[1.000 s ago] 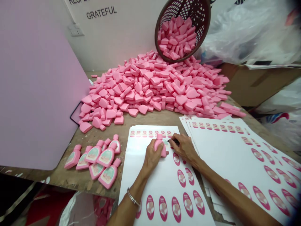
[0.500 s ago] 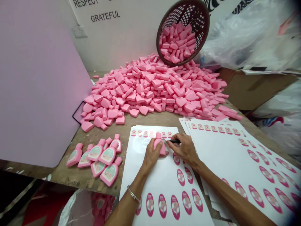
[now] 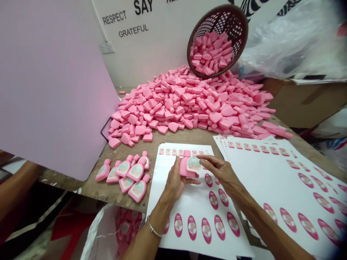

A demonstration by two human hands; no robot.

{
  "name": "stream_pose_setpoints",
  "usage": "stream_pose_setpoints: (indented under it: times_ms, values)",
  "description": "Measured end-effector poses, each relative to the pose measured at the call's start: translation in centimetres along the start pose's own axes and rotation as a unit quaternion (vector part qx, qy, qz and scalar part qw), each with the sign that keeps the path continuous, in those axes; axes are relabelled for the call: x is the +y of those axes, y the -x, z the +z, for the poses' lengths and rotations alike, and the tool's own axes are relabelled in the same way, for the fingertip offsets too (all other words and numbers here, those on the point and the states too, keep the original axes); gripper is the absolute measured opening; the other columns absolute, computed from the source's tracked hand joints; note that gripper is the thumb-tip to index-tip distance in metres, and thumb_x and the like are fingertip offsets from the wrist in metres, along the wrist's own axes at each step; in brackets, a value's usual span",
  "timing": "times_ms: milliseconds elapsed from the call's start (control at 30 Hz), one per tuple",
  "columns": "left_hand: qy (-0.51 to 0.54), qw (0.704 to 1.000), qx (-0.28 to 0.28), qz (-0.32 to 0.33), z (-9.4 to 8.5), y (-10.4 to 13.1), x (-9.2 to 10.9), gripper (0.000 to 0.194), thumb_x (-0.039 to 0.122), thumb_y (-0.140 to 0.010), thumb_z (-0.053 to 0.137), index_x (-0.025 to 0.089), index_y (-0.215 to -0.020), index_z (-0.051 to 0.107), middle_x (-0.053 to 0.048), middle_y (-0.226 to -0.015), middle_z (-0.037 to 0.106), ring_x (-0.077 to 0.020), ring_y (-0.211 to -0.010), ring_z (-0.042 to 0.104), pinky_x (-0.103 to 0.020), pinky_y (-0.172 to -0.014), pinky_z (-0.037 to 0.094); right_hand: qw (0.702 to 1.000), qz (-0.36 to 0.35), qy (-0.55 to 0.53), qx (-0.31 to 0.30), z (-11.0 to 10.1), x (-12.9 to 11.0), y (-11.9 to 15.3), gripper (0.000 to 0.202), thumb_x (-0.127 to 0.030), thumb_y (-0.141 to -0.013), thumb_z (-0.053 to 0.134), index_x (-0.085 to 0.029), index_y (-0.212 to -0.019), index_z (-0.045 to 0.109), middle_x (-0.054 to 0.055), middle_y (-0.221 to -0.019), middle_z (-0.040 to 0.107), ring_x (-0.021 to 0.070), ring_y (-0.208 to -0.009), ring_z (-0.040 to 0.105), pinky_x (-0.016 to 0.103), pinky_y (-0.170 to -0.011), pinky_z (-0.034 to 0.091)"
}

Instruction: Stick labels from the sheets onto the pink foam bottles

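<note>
My left hand [image 3: 175, 180] holds a small pink bottle [image 3: 185, 167] upright over a white sticker sheet [image 3: 184, 202]. Between the thumb and fingers of my right hand [image 3: 217, 168] is the edge of a pale green label [image 3: 193, 163], which lies at the bottle's front right side. Printed pink oval stickers and a top row of small ones show on the sheet. To the left, several labelled pink bottles [image 3: 136, 172] lie in a loose group on the table.
A large heap of pink bottles [image 3: 173, 104] covers the back, under a tipped brown basket [image 3: 190, 61]. More sticker sheets [image 3: 252, 169] lie at right. A pink panel [image 3: 59, 79] stands at left, with another person's arm [image 3: 18, 184] below it. An open white bag [image 3: 97, 231] is underneath.
A pale green label now shows in my right hand against the bottle, where a dark thin tool was before. The view has shifted, and a person's arm has appeared at left.
</note>
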State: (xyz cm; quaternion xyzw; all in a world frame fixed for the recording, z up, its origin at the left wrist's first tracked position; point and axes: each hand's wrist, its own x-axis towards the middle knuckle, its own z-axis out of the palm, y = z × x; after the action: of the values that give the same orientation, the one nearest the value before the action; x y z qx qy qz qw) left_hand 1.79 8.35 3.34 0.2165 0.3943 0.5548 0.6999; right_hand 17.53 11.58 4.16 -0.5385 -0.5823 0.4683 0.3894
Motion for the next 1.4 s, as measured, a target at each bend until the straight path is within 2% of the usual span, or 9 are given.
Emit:
stream_pose_setpoints:
  times_ms: [200, 733, 833, 933, 1067, 1133, 1267, 1333, 1400]
  values:
    - [0.014, 1.000, -0.017, -0.005, 0.5, 1.4, 0.5, 0.052, 0.052, -0.091, 0.038, 0.008, -0.101, 0.064, -0.011, -0.083, 0.068, -0.0191, -0.071, 0.066, -0.035, -0.063, 0.059, 1.000, -0.026, 0.000, -0.007, 1.4, -0.5, 1.1, 0.038, -0.051, -0.073, 0.065, -0.020, -0.092, 0.074, 0.006, -0.091, 0.073, 0.0225, -0.085, 0.065, 0.033, -0.076, 0.051]
    - [0.031, 0.999, -0.027, -0.003, 0.7, 1.6, 0.7, 0.054, 0.056, -0.089, 0.040, 0.009, -0.099, 0.064, -0.010, -0.080, 0.067, -0.0189, -0.070, 0.066, -0.037, -0.065, 0.059, 0.996, -0.076, 0.024, 0.040, 2.1, -0.8, 1.7, 0.031, -0.047, -0.074, 0.066, -0.020, -0.087, 0.073, 0.005, -0.089, 0.074, 0.0214, -0.083, 0.066, 0.033, -0.076, 0.052]
    - [0.002, 0.998, -0.058, 0.019, 0.7, 1.9, 0.9, 0.044, 0.051, -0.084, 0.054, 0.011, -0.101, 0.061, -0.009, -0.085, 0.066, -0.0176, -0.072, 0.064, -0.034, -0.064, 0.058, 0.992, -0.101, 0.060, 0.050, 2.1, -0.6, 1.7, 0.031, -0.047, -0.077, 0.063, -0.021, -0.091, 0.072, 0.005, -0.092, 0.073, 0.0205, -0.084, 0.065, 0.032, -0.076, 0.051]
    - [-0.048, 0.993, -0.094, 0.053, 0.4, 2.2, 1.2, 0.033, 0.033, -0.078, 0.067, 0.014, -0.103, 0.056, -0.005, -0.088, 0.062, -0.0150, -0.074, 0.062, -0.030, -0.062, 0.058, 0.974, -0.154, 0.156, 0.061, 1.4, -0.6, 1.4, 0.033, -0.047, -0.079, 0.061, -0.022, -0.099, 0.070, 0.006, -0.095, 0.072, 0.0215, -0.085, 0.063, 0.036, -0.080, 0.048]
    - [-0.051, 0.991, -0.110, 0.055, 0.1, 2.7, 1.6, 0.024, 0.026, -0.082, 0.060, 0.013, -0.100, 0.052, -0.007, -0.091, 0.060, -0.0134, -0.073, 0.060, -0.031, -0.063, 0.058, 0.939, -0.162, 0.276, 0.126, 0.1, -1.3, 0.9, 0.045, -0.051, -0.073, 0.066, -0.020, -0.106, 0.066, 0.010, -0.099, 0.069, 0.0276, -0.093, 0.060, 0.045, -0.088, 0.041]
    - [-0.052, 0.990, -0.119, 0.047, 0.2, 3.1, 1.6, 0.023, 0.023, -0.081, 0.059, 0.013, -0.100, 0.052, -0.006, -0.089, 0.059, -0.0137, -0.074, 0.060, -0.031, -0.063, 0.058, 0.961, -0.126, 0.228, 0.095, 0.3, -1.8, 1.0, 0.055, -0.052, -0.069, 0.068, -0.022, -0.115, 0.060, 0.010, -0.107, 0.065, 0.0265, -0.097, 0.060, 0.042, -0.087, 0.045]
    - [-0.060, 0.984, -0.167, 0.007, 0.6, 4.3, 1.3, 0.036, 0.015, -0.071, 0.067, 0.016, -0.104, 0.051, -0.001, -0.082, 0.056, -0.0150, -0.075, 0.061, -0.032, -0.063, 0.058, 0.987, -0.089, 0.128, -0.033, 2.3, -2.4, 1.4, 0.061, -0.047, -0.065, 0.069, -0.024, -0.119, 0.053, 0.007, -0.112, 0.062, 0.0226, -0.099, 0.060, 0.035, -0.085, 0.049]
    - [-0.073, 0.983, -0.167, -0.009, 0.2, 5.2, 1.5, 0.041, 0.018, -0.069, 0.069, 0.018, -0.105, 0.051, -0.002, -0.082, 0.058, -0.0167, -0.075, 0.061, -0.033, -0.062, 0.057, 0.989, -0.082, 0.116, -0.041, 2.7, -2.0, 1.0, 0.056, -0.048, -0.066, 0.068, -0.023, -0.114, 0.055, 0.007, -0.111, 0.063, 0.0232, -0.100, 0.061, 0.034, -0.084, 0.050]
    - [-0.130, 0.985, -0.111, -0.011, -1.1, 6.2, 2.5, 0.036, 0.029, -0.072, 0.067, 0.017, -0.102, 0.052, -0.004, -0.083, 0.062, -0.0171, -0.068, 0.061, -0.034, -0.060, 0.056, 0.991, -0.063, 0.115, -0.008, 2.0, -1.1, 0.0, 0.054, -0.053, -0.068, 0.065, -0.022, -0.111, 0.056, 0.009, -0.112, 0.063, 0.0250, -0.103, 0.060, 0.034, -0.082, 0.050]
